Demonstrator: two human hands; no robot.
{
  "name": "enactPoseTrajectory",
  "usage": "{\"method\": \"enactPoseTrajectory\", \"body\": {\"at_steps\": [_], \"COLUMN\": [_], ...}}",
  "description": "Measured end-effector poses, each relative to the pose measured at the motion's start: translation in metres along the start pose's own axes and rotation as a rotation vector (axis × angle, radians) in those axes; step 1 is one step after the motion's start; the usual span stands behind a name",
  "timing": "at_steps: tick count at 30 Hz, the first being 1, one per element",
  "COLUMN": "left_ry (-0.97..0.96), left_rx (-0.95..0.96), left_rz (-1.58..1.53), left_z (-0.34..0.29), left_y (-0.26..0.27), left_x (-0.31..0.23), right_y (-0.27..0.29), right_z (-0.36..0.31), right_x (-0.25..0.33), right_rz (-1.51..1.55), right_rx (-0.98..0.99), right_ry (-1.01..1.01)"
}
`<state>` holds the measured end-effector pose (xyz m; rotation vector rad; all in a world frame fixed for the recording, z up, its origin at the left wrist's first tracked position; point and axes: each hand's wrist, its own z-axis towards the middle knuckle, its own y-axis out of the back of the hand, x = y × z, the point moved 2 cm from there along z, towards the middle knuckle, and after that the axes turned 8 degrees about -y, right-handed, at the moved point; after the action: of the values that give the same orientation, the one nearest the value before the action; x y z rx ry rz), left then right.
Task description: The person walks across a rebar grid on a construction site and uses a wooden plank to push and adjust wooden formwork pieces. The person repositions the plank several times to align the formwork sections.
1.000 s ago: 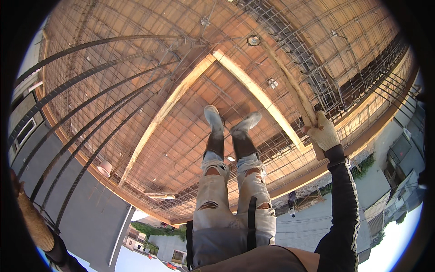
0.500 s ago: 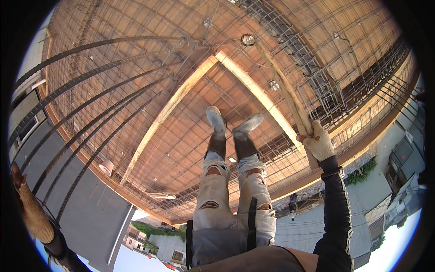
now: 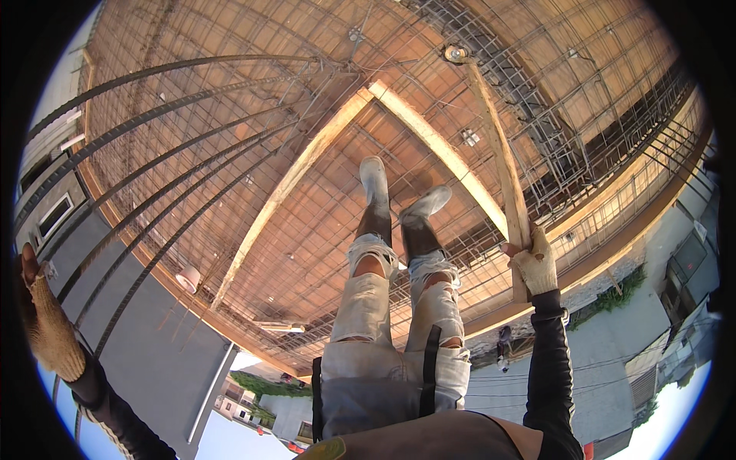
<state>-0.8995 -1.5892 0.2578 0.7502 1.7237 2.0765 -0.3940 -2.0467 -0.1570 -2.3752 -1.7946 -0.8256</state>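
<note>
My right hand (image 3: 535, 264), in a pale work glove, is closed around the near part of a long wooden pole (image 3: 502, 153). A small round metallic piece (image 3: 456, 54) is at the pole's far end, over the wire mesh. At the left rim is my left hand (image 3: 50, 322), in a tan glove with bare fingertips. It is beside several thick ribbed steel bars (image 3: 146, 157) that curve up from the mesh. The rim darkens its fingers, and I cannot tell whether they grip a bar.
Two timber boards (image 3: 295, 184) meet in a point ahead of my boots (image 3: 373, 180). Steel mesh (image 3: 192, 138) covers the reddish panel deck, with a long rebar cage (image 3: 552, 146) at the right. A pinkish cylinder (image 3: 188, 279) stands near the left edge; buildings lie below.
My left boot has moved forward. The pole's far end has swung right, and my right hand is slightly lower in the picture. My left hand stays beside the bars.
</note>
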Motion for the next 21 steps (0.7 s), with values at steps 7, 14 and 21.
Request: {"method": "enactPoseTrajectory", "body": {"at_steps": [7, 14, 21], "left_ry": [0.077, -0.127, 0.0], "left_rx": [-0.259, -0.509, 0.549], "left_rz": [0.107, -0.275, -0.749], "left_z": [-0.004, -0.033, 0.01], "left_y": [-0.009, -0.144, -0.539], "left_x": [-0.031, -0.2, -0.337], "right_y": [0.002, -0.006, -0.039], "right_z": [-0.003, -0.003, 0.026], "right_x": [-0.033, -0.055, -0.082], "right_rz": [0.045, 0.027, 0.042], "right_rx": [-0.024, -0.061, -0.106], "right_ry": [-0.024, 0.025, -0.106]}}
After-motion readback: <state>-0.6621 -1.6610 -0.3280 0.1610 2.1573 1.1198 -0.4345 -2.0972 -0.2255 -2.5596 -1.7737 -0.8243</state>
